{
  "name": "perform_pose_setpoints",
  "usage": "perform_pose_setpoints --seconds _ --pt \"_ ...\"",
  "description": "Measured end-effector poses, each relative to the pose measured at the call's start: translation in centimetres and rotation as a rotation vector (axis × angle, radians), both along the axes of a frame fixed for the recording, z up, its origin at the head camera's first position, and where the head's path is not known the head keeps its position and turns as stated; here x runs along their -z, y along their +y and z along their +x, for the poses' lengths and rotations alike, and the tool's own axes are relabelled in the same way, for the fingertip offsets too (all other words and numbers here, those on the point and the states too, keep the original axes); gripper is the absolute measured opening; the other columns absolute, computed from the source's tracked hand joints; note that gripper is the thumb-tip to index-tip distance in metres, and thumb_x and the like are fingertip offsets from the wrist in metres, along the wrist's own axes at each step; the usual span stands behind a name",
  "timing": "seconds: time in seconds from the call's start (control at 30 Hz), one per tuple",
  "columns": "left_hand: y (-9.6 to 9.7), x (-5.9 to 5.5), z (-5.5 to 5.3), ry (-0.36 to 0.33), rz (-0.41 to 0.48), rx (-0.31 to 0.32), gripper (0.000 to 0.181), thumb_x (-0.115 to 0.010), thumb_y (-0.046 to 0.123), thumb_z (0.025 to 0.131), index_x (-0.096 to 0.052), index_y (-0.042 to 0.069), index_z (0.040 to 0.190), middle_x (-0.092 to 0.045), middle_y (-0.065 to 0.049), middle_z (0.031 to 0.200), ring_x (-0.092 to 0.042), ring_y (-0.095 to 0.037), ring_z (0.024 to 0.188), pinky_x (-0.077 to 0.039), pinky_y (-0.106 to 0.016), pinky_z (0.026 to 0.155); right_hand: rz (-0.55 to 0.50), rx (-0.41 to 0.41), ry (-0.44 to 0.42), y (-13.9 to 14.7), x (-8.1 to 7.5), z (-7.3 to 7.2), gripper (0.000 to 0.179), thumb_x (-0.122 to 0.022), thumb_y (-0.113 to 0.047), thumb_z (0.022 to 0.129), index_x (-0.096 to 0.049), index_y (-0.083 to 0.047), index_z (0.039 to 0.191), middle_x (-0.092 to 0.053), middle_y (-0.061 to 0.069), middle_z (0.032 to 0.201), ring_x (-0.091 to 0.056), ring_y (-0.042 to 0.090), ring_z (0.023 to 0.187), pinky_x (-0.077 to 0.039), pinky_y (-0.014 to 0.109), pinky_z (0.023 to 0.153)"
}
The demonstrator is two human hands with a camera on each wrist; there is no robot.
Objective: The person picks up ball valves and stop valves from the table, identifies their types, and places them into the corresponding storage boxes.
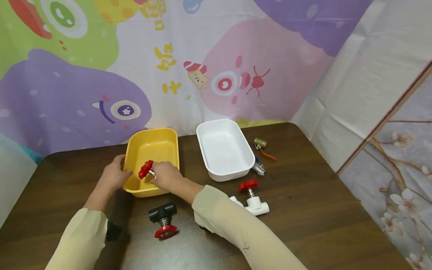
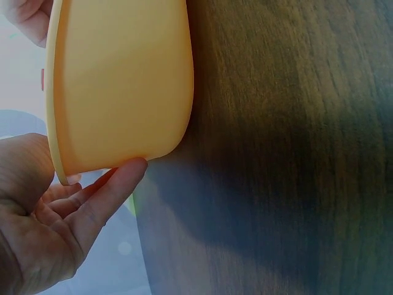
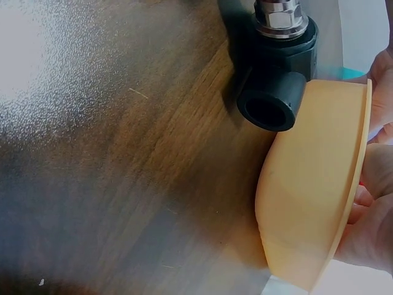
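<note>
My left hand (image 1: 113,174) grips the left side of a yellow tray (image 1: 162,147). In the left wrist view, the thumb side of that hand (image 2: 52,227) is at the rim and the fingers lie against the tray's outer wall (image 2: 123,92). My right hand (image 1: 167,176) is over the tray, holding a valve with a red handwheel (image 1: 146,169) and a metal stem; the hand hides its body. From the right wrist, this hand (image 3: 371,230) shows partly behind the tray wall (image 3: 313,178).
A black valve (image 1: 162,214) with a red handwheel lies before the yellow tray. Right of it stands a white tray (image 1: 224,150), with a brass ball valve (image 1: 260,142) and a silver ball valve (image 1: 259,170) beside it. A white valve (image 1: 254,204) lies by my right sleeve.
</note>
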State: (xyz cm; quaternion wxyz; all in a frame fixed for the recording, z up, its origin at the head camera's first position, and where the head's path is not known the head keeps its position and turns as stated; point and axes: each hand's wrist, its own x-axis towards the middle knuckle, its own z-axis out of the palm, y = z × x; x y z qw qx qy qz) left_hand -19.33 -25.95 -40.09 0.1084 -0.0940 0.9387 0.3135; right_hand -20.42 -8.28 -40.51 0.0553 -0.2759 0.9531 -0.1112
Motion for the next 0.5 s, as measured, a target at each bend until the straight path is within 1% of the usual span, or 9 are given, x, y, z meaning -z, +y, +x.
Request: perform_pose_setpoints --seconds 0.1,0.2,0.5 --pt "-0.09 0.03 0.14 0.013 -0.013 0.01 0.067 -0.05 0.013 0.092 -0.013 -0.009 0.144 -0.04 -0.038 0.128 -0.051 -0.042 0.104 -0.05 -0.05 0.088 0.022 0.003 0.014 -0.2 0.05 0.03 0.024 -0.068 -0.036 0.084 -0.061 -0.017 0.097 -0.063 -0.006 0.084 -0.061 0.009 0.08 -0.048 0.019 0.066" --pt "-0.1 -0.01 0.17 0.011 -0.012 0.013 0.067 -0.05 0.014 0.092 -0.013 -0.009 0.144 -0.041 -0.037 0.127 -0.051 -0.041 0.102 -0.05 -0.05 0.087 0.034 0.02 0.006 -0.32 0.08 0.06 0.025 -0.068 -0.036 0.083 -0.062 -0.017 0.098 -0.064 -0.007 0.086 -0.061 0.009 0.081 -0.049 0.019 0.066" --pt "-0.16 -0.01 -0.05 -0.008 -0.012 0.002 0.069 -0.05 0.015 0.092 -0.011 -0.008 0.144 -0.04 -0.037 0.128 -0.051 -0.041 0.101 -0.051 -0.049 0.087 0.061 0.036 -0.032 -0.38 -0.09 -0.02 0.025 -0.068 -0.035 0.084 -0.061 -0.017 0.098 -0.063 -0.006 0.085 -0.059 0.009 0.079 -0.047 0.019 0.064"
